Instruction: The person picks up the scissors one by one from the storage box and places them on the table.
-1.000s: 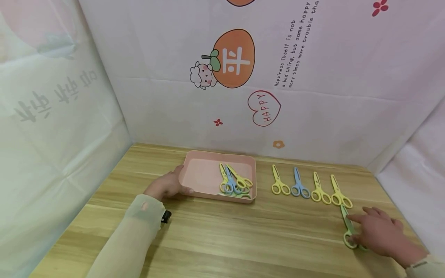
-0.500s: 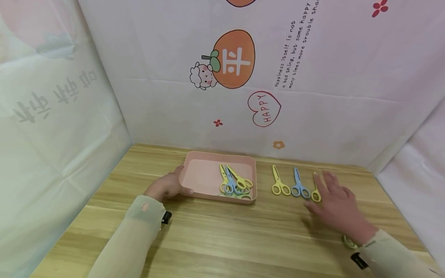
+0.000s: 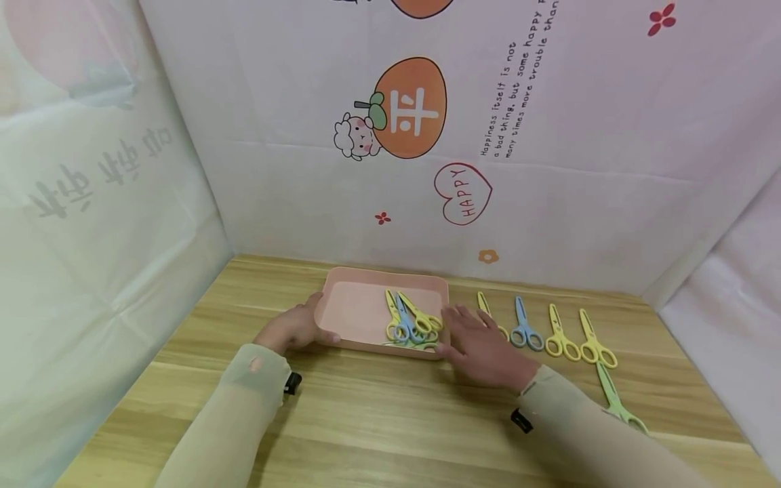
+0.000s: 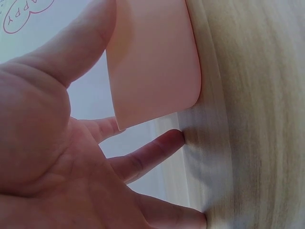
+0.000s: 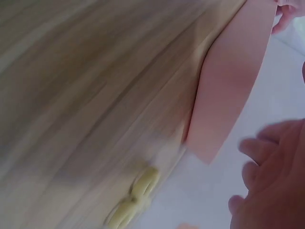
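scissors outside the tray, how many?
5. Rightward from the tray: first yellow pair, partly behind the right hand; blue pair; second yellow pair; third yellow pair; green pair, nearer the camera. Right sleeve may hide more.

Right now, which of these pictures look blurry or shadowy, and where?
Head view: bright and mostly sharp, the pink tray clear, a soft shadow beneath the right hand. Left wrist view: dimmer, the left hand partly shaded, finger shadows on the tabletop. Right wrist view: the blurriest, the yellow scissors handles smeared.
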Tool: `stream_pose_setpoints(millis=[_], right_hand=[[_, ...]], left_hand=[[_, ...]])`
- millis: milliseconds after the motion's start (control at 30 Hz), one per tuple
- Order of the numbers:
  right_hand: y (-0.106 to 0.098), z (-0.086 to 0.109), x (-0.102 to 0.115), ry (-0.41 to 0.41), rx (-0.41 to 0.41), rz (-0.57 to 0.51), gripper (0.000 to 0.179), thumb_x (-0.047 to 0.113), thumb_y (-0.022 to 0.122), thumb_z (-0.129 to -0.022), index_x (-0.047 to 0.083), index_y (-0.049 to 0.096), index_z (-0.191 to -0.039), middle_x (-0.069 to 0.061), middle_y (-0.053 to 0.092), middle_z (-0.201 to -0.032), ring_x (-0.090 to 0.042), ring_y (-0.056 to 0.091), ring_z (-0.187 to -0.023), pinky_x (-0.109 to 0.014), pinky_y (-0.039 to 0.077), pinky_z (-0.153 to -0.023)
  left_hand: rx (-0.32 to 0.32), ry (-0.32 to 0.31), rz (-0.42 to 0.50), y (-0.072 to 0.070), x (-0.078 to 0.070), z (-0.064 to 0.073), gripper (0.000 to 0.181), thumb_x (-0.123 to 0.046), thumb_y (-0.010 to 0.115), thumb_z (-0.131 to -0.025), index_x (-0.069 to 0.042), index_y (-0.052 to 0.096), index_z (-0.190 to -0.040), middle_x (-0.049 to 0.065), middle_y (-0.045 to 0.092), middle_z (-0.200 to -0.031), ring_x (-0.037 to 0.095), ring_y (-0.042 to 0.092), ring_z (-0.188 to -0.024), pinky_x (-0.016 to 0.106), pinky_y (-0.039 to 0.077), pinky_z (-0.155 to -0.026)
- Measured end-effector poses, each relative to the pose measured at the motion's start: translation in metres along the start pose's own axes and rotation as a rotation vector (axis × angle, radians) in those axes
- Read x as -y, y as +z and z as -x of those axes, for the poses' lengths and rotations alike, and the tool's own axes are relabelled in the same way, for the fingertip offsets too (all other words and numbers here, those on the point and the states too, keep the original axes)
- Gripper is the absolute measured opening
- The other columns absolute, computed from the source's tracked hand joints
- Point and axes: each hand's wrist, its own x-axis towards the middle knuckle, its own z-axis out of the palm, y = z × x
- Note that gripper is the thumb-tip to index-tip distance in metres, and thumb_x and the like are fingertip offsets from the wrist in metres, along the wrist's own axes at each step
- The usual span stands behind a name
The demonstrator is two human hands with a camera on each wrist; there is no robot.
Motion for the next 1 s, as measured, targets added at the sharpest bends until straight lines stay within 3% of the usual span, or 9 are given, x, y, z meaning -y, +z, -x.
stream_pose_setpoints(millis=[200, 333, 433, 533, 633, 700, 867, 1000], right_hand=[[0.007, -0.016, 0.011, -0.054, 0.09, 0.083, 0.069, 0.052, 0.037, -0.106, -0.001, 0.041, -0.15, -0.015, 0.041, -0.153, -0.033, 0.024, -0.146, -0.057, 0.002, -0.115], [0.01, -0.022, 0.012, -0.035, 0.119, 0.071, 0.063, 0.05, 0.038, -0.106, 0.003, 0.047, -0.148, -0.012, 0.043, -0.152, -0.031, 0.024, -0.146, -0.059, 0.0, -0.114], [0.009, -0.031, 0.01, 0.029, 0.086, -0.013, 0.054, 0.044, 0.045, -0.106, 0.005, 0.055, -0.142, -0.016, 0.037, -0.155, -0.036, 0.018, -0.147, -0.066, 0.003, -0.11], [0.005, -0.045, 0.005, 0.142, 0.031, -0.078, 0.043, 0.038, 0.05, -0.105, 0.008, 0.063, -0.133, -0.022, 0.034, -0.155, -0.045, 0.012, -0.146, -0.073, 0.01, -0.104], [0.0, -0.062, -0.002, 0.266, 0.001, -0.106, 0.034, 0.034, 0.052, -0.104, 0.013, 0.07, -0.123, -0.019, 0.048, -0.145, -0.048, 0.013, -0.145, -0.077, 0.014, -0.101], [-0.005, -0.071, -0.006, 0.322, 0.013, -0.105, 0.029, 0.032, 0.053, -0.103, 0.014, 0.075, -0.112, -0.014, 0.061, -0.13, -0.049, 0.021, -0.141, -0.078, 0.017, -0.1], [-0.011, -0.088, -0.009, 0.366, 0.09, -0.068, 0.028, 0.027, 0.058, -0.1, 0.016, 0.078, -0.083, 0.0, 0.071, -0.097, -0.046, 0.047, -0.122, -0.074, 0.027, -0.096], [-0.01, -0.097, -0.009, 0.365, 0.133, 0.003, 0.018, 0.021, 0.064, -0.093, 0.018, 0.078, -0.082, -0.001, 0.07, -0.097, -0.046, 0.051, -0.11, -0.07, 0.034, -0.09]], left_hand=[[-0.008, 0.001, -0.011, 0.001, 0.001, 0.0, 0.116, -0.044, 0.082, -0.082, -0.009, 0.004, -0.161, 0.034, 0.024, -0.155, 0.048, 0.032, -0.137, 0.059, 0.03, -0.107], [0.0, 0.014, -0.011, 0.001, 0.0, 0.0, 0.116, -0.044, 0.082, -0.082, -0.009, 0.005, -0.161, 0.033, 0.025, -0.154, 0.048, 0.034, -0.136, 0.058, 0.031, -0.106], [0.002, 0.017, -0.009, 0.002, 0.0, -0.001, 0.116, -0.044, 0.082, -0.082, -0.009, 0.005, -0.161, 0.033, 0.026, -0.154, 0.047, 0.035, -0.136, 0.058, 0.032, -0.106], [-0.002, 0.021, 0.005, 0.001, 0.001, -0.002, 0.115, -0.042, 0.082, -0.082, -0.009, 0.005, -0.161, 0.033, 0.026, -0.154, 0.048, 0.032, -0.137, 0.058, 0.03, -0.107], [-0.004, 0.009, 0.013, 0.0, 0.002, -0.002, 0.116, -0.042, 0.083, -0.082, -0.01, 0.004, -0.161, 0.032, 0.024, -0.156, 0.048, 0.029, -0.139, 0.059, 0.028, -0.108], [0.0, -0.001, 0.001, 0.0, 0.002, -0.003, 0.117, -0.044, 0.082, -0.082, -0.011, 0.002, -0.161, 0.032, 0.022, -0.156, 0.048, 0.03, -0.138, 0.059, 0.028, -0.108], [0.012, -0.019, -0.018, 0.001, 0.002, -0.003, 0.117, -0.046, 0.081, -0.082, -0.012, 0.001, -0.161, 0.032, 0.021, -0.157, 0.047, 0.033, -0.137, 0.058, 0.03, -0.107], [0.016, -0.021, -0.008, 0.001, 0.002, -0.003, 0.116, -0.045, 0.081, -0.083, -0.013, 0.001, -0.161, 0.032, 0.02, -0.157, 0.047, 0.031, -0.138, 0.057, 0.029, -0.108]])
